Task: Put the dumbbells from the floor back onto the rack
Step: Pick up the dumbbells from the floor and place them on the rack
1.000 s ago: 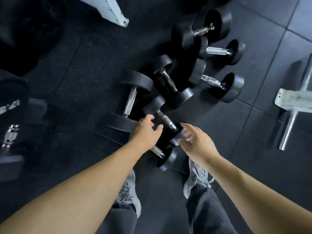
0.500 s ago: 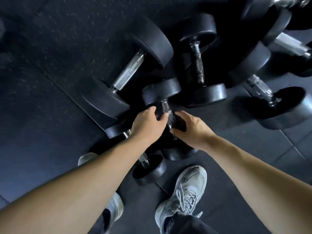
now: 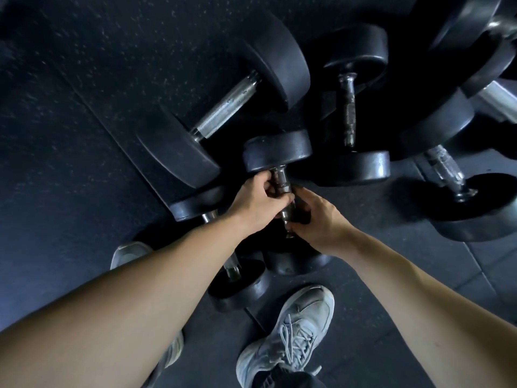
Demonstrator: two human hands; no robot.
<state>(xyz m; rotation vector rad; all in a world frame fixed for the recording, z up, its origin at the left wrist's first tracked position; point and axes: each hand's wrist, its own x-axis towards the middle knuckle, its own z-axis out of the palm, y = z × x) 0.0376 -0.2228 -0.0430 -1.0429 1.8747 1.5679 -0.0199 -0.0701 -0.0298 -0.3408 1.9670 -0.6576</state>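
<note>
Several black round-headed dumbbells with metal handles lie in a cluster on the dark rubber floor. Both hands are wrapped around the handle of one small dumbbell in the middle: my left hand grips the upper part, my right hand the lower part. Its near head shows below my right wrist. A second small dumbbell lies under my left forearm. A big dumbbell lies just left of the gripped one. The rack is out of view.
More dumbbells crowd the right: an upright-looking one, another beside it, and larger ones at the top right. My two grey sneakers stand right below the pile. Bare rubber floor stretches to the left.
I have bent closer to the pile. Both hands moved from hovering above the small dumbbell to closing around its handle. The dumbbells have not shifted noticeably.
</note>
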